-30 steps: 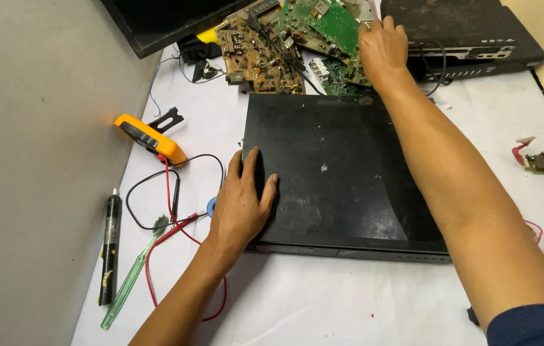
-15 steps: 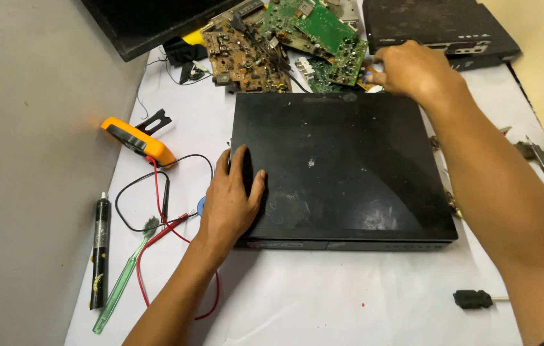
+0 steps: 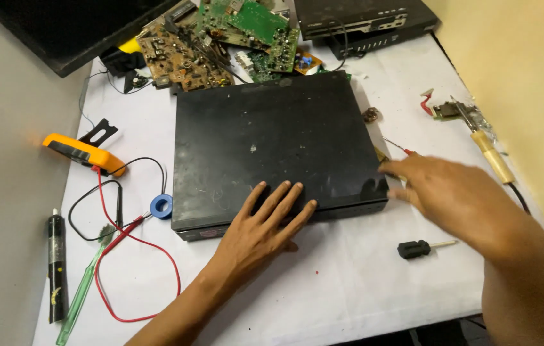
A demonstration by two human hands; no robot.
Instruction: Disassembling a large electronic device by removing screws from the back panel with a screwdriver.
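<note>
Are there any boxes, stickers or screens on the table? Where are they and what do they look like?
Black flat panel: top left corner, dark and blank, looks like a screen; only part shows.
Orange multimeter: left side of the white table, its dark face turned partly away.
Black pen-shaped tool: far left, with a small yellow label mark.
No boxes or packages show.
The left hand rests on the black device case; the right hand is blurred beside it.

One dark flat screen (image 3: 73, 32) is lying at the bench's far left corner, black-framed and unlit. No packages, labels or signs are showing legibly.
</note>
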